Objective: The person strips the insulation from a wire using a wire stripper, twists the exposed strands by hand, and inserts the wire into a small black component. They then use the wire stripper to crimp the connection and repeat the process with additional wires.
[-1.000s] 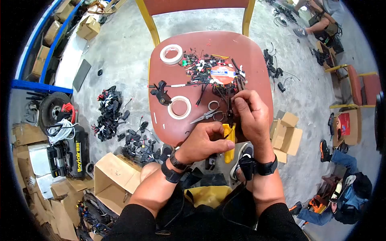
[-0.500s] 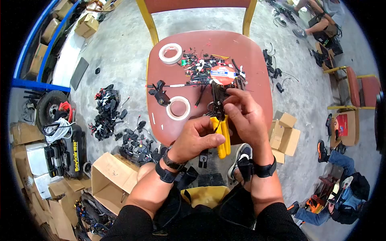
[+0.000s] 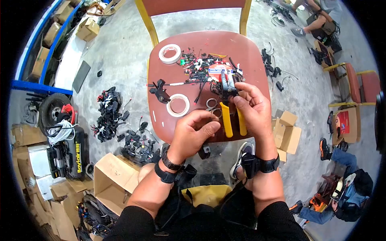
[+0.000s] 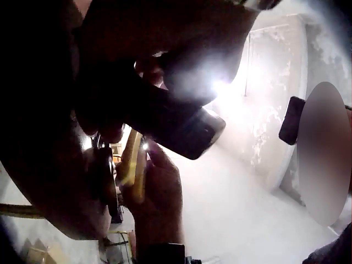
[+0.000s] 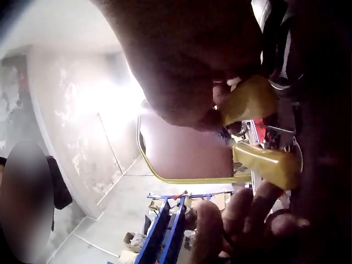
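My right hand (image 3: 255,112) grips a wire stripper (image 3: 226,120) near its pivot, thumb and fingers on it; its yellow handles stand spread apart and its dark head points away from me. To the left, my left hand (image 3: 185,134) has thumb and fingers bent around a black part (image 3: 204,152), whose end pokes out under the palm. In the left wrist view this part (image 4: 201,137) is a dark block with a rounded end. Scissors (image 3: 212,103) lie on the red chair seat (image 3: 249,52) behind the hands, partly covered.
On the seat lie two rolls of white tape (image 3: 171,62), a pile of wire scraps (image 3: 195,70), a round labelled disc (image 3: 212,72) and a black cabled part (image 3: 161,93). Cardboard boxes (image 3: 114,170) and heaps of black cabled parts (image 3: 108,116) stand around on the floor.
The wire stripper has gone from the left hand's side into the right hand's grip, turning, and its handles have spread. The left hand has come off the yellow handles and moved slightly left.
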Available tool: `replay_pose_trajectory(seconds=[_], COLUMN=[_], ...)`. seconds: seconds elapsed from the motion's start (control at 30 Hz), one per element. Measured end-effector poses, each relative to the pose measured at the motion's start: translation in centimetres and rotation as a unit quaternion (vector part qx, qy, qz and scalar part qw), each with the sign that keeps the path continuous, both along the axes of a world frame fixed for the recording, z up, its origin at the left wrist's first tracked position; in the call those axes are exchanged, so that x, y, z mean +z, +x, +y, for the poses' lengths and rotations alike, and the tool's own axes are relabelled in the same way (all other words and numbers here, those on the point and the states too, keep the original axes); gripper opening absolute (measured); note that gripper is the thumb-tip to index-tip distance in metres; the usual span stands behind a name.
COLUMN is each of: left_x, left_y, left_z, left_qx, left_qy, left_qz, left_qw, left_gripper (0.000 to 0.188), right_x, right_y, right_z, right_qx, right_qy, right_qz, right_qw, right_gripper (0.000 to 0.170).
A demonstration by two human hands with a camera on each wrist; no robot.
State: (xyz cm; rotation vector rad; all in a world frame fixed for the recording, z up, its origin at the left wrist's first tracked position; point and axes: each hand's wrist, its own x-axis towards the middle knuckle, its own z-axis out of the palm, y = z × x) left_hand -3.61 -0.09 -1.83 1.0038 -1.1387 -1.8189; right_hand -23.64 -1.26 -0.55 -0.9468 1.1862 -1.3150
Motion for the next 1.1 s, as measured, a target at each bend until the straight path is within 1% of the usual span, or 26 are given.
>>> replay_pose_trajectory(seconds=[0.07, 0.1, 0.13, 0.17, 0.2, 0.23, 0.3, 0.37, 0.4, 0.47, 0.5, 0.6, 0.63, 0.67, 0.73, 0.8, 0.83, 0.97, 1.07, 1.1], left_x=[-0.8, -0.4, 0.2, 0.9, 1.3, 1.3, 1.2, 0.8, 0.6, 0.2, 0.1, 0.0, 0.1, 0.2, 0.6, 1.1, 1.4, 2.8, 2.9, 2.8], left_y=[0.3, 0.4, 0.5, 0.6, 0.7, 0.7, 0.6, 0.6, 0.6, 0.4, 0.3, -0.4, -0.4, -0.4, -0.2, 0.1, 0.2, 0.8, 1.4, 1.5], left_z=[0.1, 0.0, -0.2, -0.4, -0.5, -0.5, -0.3, -0.2, -0.2, -0.1, 0.1, 0.8, 1.0, 1.1, 1.5, 1.9, 2.1, 3.0, 3.7, 3.9], left_qx=[0.042, 0.052, 0.034, 0.016, -0.001, 0.001, 0.006, 0.0, -0.005, -0.007, -0.008, 0.02, 0.018, 0.014, 0.012, 0.016, 0.021, 0.028, 0.023, 0.022], left_qy=[-0.047, -0.064, -0.049, -0.034, -0.018, -0.021, -0.026, -0.065, -0.084, -0.106, -0.117, -0.112, -0.114, -0.115, -0.107, -0.091, -0.084, -0.067, -0.075, -0.081], left_qz=[-0.02, -0.062, -0.064, -0.066, -0.067, -0.066, -0.063, -0.086, -0.098, -0.096, -0.095, -0.09, -0.096, -0.102, -0.113, -0.124, -0.118, -0.084, -0.062, -0.056], left_qw=[0.998, 0.995, 0.996, 0.997, 0.998, 0.998, 0.998, 0.994, 0.992, 0.99, 0.989, 0.989, 0.989, 0.988, 0.988, 0.988, 0.989, 0.994, 0.995, 0.995], left_gripper=[0.02, 0.014, 0.012, 0.011, 0.011, 0.012, 0.015, 0.015, 0.014, 0.013, 0.013, 0.02, 0.018, 0.016, 0.01, 0.004, 0.004, 0.007, 0.013, 0.015], right_x=[-0.4, -0.8, -1.0, -1.1, -0.9, -0.5, 0.1, 0.5, 0.7, 1.0, 1.2, 1.7, 1.1, 1.1, 1.3, 0.9, 0.8, 1.3, 0.9, 1.1], right_y=[0.2, 0.4, 0.6, 1.2, 1.3, 1.3, 1.3, 1.5, 1.7, 2.4, 2.6, 2.9, 2.8, 2.8, 2.8, 2.9, 2.9, 3.3, 2.7, 2.7], right_z=[0.1, 0.2, 0.2, 0.3, 0.1, -0.3, -0.3, 0.7, 1.0, 1.5, 1.6, 2.3, 2.3, 2.5, 2.8, 3.0, 3.0, 3.4, 3.5, 3.6], right_qx=[-0.004, -0.002, 0.001, -0.023, -0.042, -0.059, -0.058, -0.022, 0.001, 0.043, 0.064, 0.094, 0.097, 0.098, 0.098, 0.085, 0.079, 0.059, 0.041, 0.042], right_qy=[0.01, 0.007, 0.004, -0.008, -0.096, -0.182, -0.225, -0.14, -0.111, -0.049, -0.056, -0.028, -0.055, -0.044, -0.023, -0.03, -0.035, -0.064, -0.086, -0.076], right_qz=[0.114, 0.177, 0.239, 0.211, 0.309, 0.402, 0.439, 0.335, 0.252, 0.08, 0.062, 0.032, 0.061, 0.048, 0.022, -0.037, -0.067, -0.093, -0.003, -0.013], right_qw=[0.993, 0.984, 0.971, 0.977, 0.945, 0.895, 0.868, 0.932, 0.961, 0.995, 0.994, 0.995, 0.992, 0.993, 0.995, 0.995, 0.994, 0.992, 0.995, 0.996], right_gripper=[0.031, 0.03, 0.03, 0.03, 0.029, 0.028, 0.026, 0.024, 0.024, 0.022, 0.023, 0.023, 0.023, 0.024, 0.025, 0.025, 0.025, 0.021, 0.021, 0.02])
